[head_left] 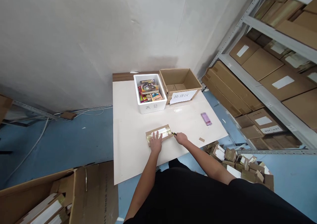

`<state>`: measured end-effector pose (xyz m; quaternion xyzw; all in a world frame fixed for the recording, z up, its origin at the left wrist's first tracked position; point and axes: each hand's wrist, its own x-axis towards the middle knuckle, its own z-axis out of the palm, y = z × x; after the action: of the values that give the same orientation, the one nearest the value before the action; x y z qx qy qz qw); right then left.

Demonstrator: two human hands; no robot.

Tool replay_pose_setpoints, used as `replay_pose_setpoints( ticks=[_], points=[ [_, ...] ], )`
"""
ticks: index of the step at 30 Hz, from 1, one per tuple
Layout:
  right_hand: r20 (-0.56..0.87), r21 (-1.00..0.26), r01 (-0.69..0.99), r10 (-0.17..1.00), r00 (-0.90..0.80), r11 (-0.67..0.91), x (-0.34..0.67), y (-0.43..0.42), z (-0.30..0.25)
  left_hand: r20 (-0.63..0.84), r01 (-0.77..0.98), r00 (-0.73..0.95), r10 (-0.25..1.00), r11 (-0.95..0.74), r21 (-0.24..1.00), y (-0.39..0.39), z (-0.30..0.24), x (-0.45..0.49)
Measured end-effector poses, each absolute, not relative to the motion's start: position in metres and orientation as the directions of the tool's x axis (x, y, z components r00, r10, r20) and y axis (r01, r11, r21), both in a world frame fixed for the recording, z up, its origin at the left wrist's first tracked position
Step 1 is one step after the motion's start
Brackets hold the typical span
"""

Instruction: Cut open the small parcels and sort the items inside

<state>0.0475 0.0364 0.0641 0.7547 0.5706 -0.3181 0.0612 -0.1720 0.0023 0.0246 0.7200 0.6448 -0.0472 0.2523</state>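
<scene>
A small brown cardboard parcel (167,130), wrapped with shiny tape and bearing a white label, lies on the white table (128,144). My left hand (156,143) rests on top of it with the fingers spread. In my right hand (182,138) is a dark box cutter (174,133), its front end at the parcel's right edge. Whether the blade touches the tape is too small to tell. Behind the parcel stands a white box (153,108) with several books (149,86) in it, and beside that an open cardboard box (184,95) with a handwritten paper sign.
A blurred purple item (206,118) and a cardboard scrap (201,139) lie on the table's right side. Shelves of cartons (274,82) rise at the right, with small boxes (245,166) heaped on the floor below. A large carton (94,191) holding parcels stands at lower left.
</scene>
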Motion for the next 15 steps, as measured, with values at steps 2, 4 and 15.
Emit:
replay_pose_setpoints(
  ticks=[2,4,15],
  points=[
    [-0.594,-0.267,0.898,0.794,0.134,-0.351,0.055,0.036,0.071,-0.385,0.952,0.165,0.908,-0.044,0.303,0.002,0.029,-0.172],
    [-0.6,-0.331,0.849,0.786,0.149,-0.413,0.061,0.035,0.075,-0.386,0.947,0.167,0.907,-0.04,0.318,0.005,0.035,-0.174],
    [-0.513,-0.494,0.66,0.802,0.305,-0.566,0.009,0.026,0.01,-0.464,0.957,0.07,0.883,0.071,0.28,0.03,0.053,-0.221]
  ],
)
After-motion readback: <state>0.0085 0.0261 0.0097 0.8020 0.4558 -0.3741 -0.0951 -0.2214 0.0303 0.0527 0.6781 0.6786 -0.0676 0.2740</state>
